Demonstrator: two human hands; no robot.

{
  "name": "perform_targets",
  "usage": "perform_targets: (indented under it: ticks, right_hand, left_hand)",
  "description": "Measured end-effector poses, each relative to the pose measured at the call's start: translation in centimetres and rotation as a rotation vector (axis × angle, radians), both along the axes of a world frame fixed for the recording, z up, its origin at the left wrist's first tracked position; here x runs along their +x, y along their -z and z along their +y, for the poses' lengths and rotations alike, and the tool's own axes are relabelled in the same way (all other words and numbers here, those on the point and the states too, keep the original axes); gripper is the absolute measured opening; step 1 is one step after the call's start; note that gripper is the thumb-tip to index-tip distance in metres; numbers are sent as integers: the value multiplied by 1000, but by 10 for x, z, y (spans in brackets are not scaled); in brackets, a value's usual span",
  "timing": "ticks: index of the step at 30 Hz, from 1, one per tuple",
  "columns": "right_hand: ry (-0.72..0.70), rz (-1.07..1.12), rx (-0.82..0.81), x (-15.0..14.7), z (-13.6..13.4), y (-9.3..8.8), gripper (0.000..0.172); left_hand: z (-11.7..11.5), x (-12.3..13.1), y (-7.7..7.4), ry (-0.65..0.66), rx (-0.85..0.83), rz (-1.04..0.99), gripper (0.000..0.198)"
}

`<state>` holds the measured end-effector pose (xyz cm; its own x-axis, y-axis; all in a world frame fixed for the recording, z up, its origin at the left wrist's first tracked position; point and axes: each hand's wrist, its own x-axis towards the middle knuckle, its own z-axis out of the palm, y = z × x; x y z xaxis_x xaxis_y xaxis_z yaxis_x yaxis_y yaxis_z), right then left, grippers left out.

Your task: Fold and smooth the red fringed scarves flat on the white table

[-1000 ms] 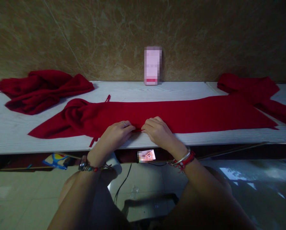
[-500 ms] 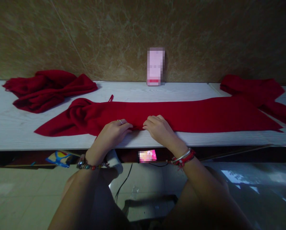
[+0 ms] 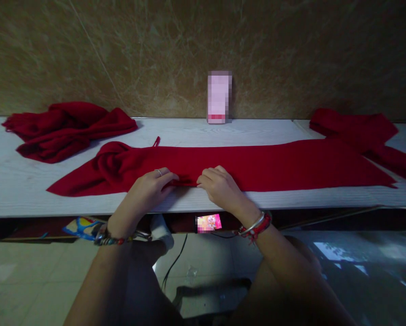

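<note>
A long red cloth (image 3: 277, 165) lies stretched along the white wood-grain tabletop, fairly flat through the middle and right. Its left part is bunched into folds and runs out to a pointed corner. My left hand (image 3: 152, 188), with a ring on it, pinches the near edge of the cloth left of centre. A short way to the right, my right hand (image 3: 219, 185) has its fingers bent over the same edge, closed on the fabric. Between the two hands the edge looks slightly rolled or folded. My fingertips are partly hidden in the cloth.
A crumpled red cloth with fringe (image 3: 70, 129) lies at the back left, and more red fabric (image 3: 355, 129) at the back right. A blurred pink phone-like object (image 3: 219, 97) leans on the marbled wall (image 3: 155, 54). Below the table edge are a lit screen (image 3: 210, 222) and a blue-yellow packet (image 3: 82, 227).
My left hand has slid left along the near edge, widening the gap between my hands. My right hand has shifted slightly left. More of the edge shows between them.
</note>
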<state>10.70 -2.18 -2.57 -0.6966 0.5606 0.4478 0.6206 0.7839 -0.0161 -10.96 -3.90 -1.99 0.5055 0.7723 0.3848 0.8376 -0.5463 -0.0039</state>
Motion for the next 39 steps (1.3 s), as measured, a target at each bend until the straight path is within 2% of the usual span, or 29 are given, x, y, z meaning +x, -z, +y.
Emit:
perform_targets:
  ticks: [8, 15, 19, 27, 39]
  right_hand:
    - [28, -59, -42, -3, 0, 0, 15]
    - [-2, -72, -56, -3, -3, -1, 10]
    - [-18, -77, -36, -11, -5, -1, 11]
    - [86, -113, -101, -22, -1, -7, 12]
    - [73, -119, -86, -21, -1, -8, 16]
  left_hand:
    - [-5, -9, 0, 25, -61, 4, 24]
    - [-6, -10, 2, 19, -35, 64, 25]
    - [-8, -10, 2, 35, 6, 73, 25]
    - [-5, -7, 5, 9, -14, -28, 23]
    - [-5, -10, 3, -4, 38, 99, 25]
